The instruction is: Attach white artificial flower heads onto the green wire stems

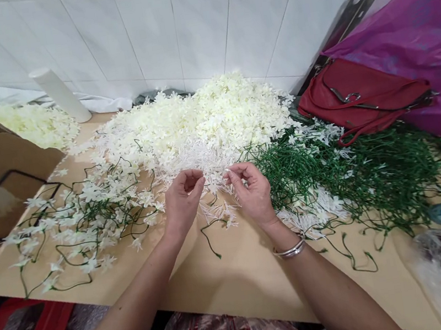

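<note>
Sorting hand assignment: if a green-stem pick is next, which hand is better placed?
Probably the right hand: it is beside the green stem pile, while the left hand is farther off, nearer the stemmed white flowers. Whether the right is free is hard to tell.

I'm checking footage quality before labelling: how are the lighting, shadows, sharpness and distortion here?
All in the head view: the white flower pile is bright, petal detail partly washed out; soft shadows lie on the brown tabletop; lines on the tiled wall splay, suggesting wide-angle distortion; left hand and right hand look fairly sharp.
</note>
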Motion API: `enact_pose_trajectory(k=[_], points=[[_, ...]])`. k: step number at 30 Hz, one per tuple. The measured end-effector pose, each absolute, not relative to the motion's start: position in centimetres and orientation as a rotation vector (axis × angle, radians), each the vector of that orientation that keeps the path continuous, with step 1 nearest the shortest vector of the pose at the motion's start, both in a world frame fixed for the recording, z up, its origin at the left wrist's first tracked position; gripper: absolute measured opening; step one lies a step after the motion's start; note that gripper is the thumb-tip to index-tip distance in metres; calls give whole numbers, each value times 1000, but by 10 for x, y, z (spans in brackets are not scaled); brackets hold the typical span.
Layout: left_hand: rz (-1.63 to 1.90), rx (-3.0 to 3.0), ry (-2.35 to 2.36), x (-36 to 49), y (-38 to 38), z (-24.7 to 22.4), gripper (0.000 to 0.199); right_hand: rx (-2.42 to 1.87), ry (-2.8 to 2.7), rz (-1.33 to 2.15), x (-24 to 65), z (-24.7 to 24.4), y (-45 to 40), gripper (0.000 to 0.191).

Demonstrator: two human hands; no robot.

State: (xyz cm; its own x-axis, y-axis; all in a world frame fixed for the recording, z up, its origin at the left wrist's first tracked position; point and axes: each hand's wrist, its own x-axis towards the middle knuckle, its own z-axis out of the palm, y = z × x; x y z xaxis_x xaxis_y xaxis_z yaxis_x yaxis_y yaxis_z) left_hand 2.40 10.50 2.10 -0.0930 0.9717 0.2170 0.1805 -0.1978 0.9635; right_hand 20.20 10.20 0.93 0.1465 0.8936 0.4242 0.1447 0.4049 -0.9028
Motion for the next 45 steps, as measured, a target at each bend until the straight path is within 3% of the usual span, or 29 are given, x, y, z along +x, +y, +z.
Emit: enact_pose_trajectory(k=[2,5,9,12,19,24,31,36,45], points=[[1284,1766,1448,23,103,20,12,-1049,-1318,675,204,10,104,9],[1073,2129,1628,25,99,15,14,-1058,-1307,646,208,11,106,9],[906,2273,1805,32,96,9,15,-1048,-1316,633,209,11,107,9],[1037,2082,1701,33,95,9,5,-1040,-1345,616,208,13,106,8],[1255,1518,1517,24,90,26,28,-966,-1512,618,196,25,96,6],[1305,1382,1387,27,80,31,27,-988,-1533,632,184,27,91,8],[1390,1723,1349,30,68,38,13,-1088,-1375,909,180,20,92,12],[1350,1953,1328,23,70,40,13,-1008,-1277,1144,180,23,92,14],[1286,2152,1211,15,82,38,11,-945,-1242,1227,183,19,94,14]])
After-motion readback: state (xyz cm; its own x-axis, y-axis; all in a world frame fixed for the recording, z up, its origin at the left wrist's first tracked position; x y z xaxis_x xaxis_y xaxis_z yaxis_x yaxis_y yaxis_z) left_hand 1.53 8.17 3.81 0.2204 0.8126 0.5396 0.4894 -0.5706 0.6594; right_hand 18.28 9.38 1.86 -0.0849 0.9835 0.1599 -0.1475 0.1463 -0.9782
